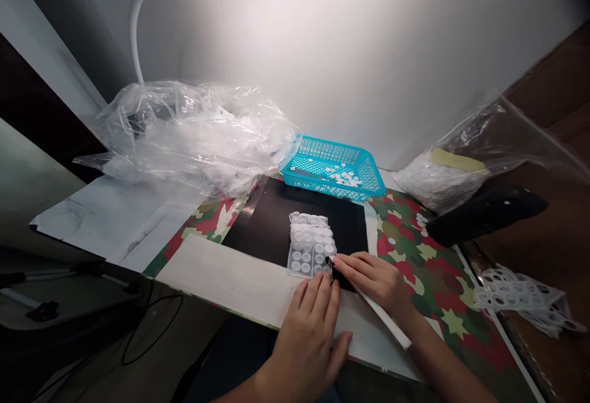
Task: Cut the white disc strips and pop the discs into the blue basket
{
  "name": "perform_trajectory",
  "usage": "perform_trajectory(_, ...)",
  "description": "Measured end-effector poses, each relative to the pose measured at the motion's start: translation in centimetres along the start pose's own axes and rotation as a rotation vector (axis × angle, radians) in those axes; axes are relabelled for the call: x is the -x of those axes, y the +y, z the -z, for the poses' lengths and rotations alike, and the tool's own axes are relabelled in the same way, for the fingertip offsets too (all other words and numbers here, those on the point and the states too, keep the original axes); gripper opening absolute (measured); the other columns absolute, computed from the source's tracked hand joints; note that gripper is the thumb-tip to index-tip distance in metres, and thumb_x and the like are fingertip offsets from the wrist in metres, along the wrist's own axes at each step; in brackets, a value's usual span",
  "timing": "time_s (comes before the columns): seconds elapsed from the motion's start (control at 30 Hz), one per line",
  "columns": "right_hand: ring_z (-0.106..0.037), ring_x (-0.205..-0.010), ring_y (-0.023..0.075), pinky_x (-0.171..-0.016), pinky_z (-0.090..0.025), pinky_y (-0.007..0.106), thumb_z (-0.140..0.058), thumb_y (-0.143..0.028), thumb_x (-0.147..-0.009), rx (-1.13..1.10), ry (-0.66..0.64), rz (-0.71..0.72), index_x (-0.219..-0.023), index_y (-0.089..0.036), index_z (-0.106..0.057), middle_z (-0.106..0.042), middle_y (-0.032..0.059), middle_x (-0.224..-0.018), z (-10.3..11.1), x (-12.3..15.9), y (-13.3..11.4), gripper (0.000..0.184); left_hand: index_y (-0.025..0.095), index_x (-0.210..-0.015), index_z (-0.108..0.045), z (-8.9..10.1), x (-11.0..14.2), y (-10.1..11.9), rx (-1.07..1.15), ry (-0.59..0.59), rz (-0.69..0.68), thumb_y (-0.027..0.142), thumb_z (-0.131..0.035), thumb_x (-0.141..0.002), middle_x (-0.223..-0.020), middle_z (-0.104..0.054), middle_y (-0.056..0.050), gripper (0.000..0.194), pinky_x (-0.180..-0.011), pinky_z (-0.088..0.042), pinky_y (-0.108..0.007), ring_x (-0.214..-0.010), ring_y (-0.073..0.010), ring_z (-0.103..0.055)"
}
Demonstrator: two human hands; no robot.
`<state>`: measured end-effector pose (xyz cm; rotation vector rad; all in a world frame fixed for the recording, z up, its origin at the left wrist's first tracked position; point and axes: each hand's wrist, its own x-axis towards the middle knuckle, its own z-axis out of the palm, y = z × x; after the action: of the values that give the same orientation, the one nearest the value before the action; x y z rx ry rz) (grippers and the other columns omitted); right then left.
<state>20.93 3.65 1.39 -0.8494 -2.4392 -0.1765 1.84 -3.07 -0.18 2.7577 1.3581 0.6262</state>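
Stacked pieces of clear plastic tray point(292, 269) with rows of small round white pieces point(301, 262) lie on a black sheet point(267, 222). My left hand point(310, 332) rests flat at the near edge of the stack, its fingertips touching it and the thumb held apart. In my right hand point(378, 280) a long white stick point(385, 320) is pinched near its dark tip. That tip sits at the right side of the stack, among the round pieces. The stick's other end reaches back over my right forearm.
Behind the sheet stands a blue basket point(373, 176) with loose white discs. A large clear plastic bag point(193, 139) bulges at left. At right are another filled bag point(428, 182), a black object point(488, 212) and white perforated strips point(520, 298). A lamp point(136, 28) arches above.
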Motion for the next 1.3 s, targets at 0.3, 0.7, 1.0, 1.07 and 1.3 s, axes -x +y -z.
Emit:
perform_trajectory(0.3,-0.064,-0.071,0.0161,-0.063,-0.052,0.027,-0.055,-0.013,-0.086,-0.444,0.039,-0.304,-0.096,-0.020,-0.062,-0.069,0.0047,-0.083,0.2,-0.3,-0.8,0.014,0.013,-0.144,-0.025,0.2,0.7,-0.6,0.027,-0.046,-0.021,0.045,-0.031,-0.095,-0.149,-0.028,-0.010,0.059,-0.110,-0.019,-0.039,-0.137,-0.0249,-0.025)
perform_trajectory(0.7,-0.063,-0.081,0.0163,-0.070,-0.053,0.028,-0.057,-0.007,-0.084,-0.579,0.028,-0.225,-0.101,-0.019,-0.063,-0.067,0.0069,-0.090,-0.8,-0.2,-1.0,0.022,0.011,-0.145,-0.021,0.0,1.4,-0.4,0.035,-0.025,0.015,0.045,-0.037,-0.093,-0.151,-0.021,-0.012,0.065,-0.110,-0.026,-0.038,-0.138,-0.0264,-0.022)
perform_trajectory(1.0,-0.064,-0.080,0.0175,-0.066,-0.053,0.029,-0.051,-0.010,-0.088,-0.422,-0.022,-0.096,-0.116,-0.019,-0.060,-0.068,0.0101,-0.097,-0.4,0.2,-0.6,0.031,0.013,-0.144,-0.025,-0.1,1.5,-0.7,0.061,-0.005,0.028,0.048,-0.036,-0.093,-0.151,-0.021,-0.010,0.064,-0.110,-0.026,-0.035,-0.137,-0.0253,-0.024)
perform_trajectory(1.07,-0.064,-0.080,0.0176,-0.067,-0.053,0.029,-0.051,-0.009,-0.087,-0.428,-0.009,-0.095,-0.115,-0.019,-0.060,-0.068,0.0097,-0.097,-0.3,0.2,-0.6,0.031,0.013,-0.145,-0.024,-0.1,1.5,-0.7,0.060,-0.007,0.028,0.048,-0.035,-0.093,-0.152,-0.021,-0.010,0.064,-0.110,-0.025,-0.036,-0.137,-0.0255,-0.023)
perform_trajectory(1.3,-0.065,-0.081,0.0183,-0.068,-0.054,0.029,-0.050,-0.012,-0.088,-0.449,-0.023,-0.099,-0.113,-0.019,-0.062,-0.069,0.0094,-0.097,-0.2,0.0,-0.6,0.028,0.013,-0.144,-0.026,-0.2,1.6,-0.7,0.058,-0.014,0.021,0.049,-0.035,-0.093,-0.151,-0.024,-0.011,0.063,-0.110,-0.024,-0.036,-0.137,-0.0255,-0.023)
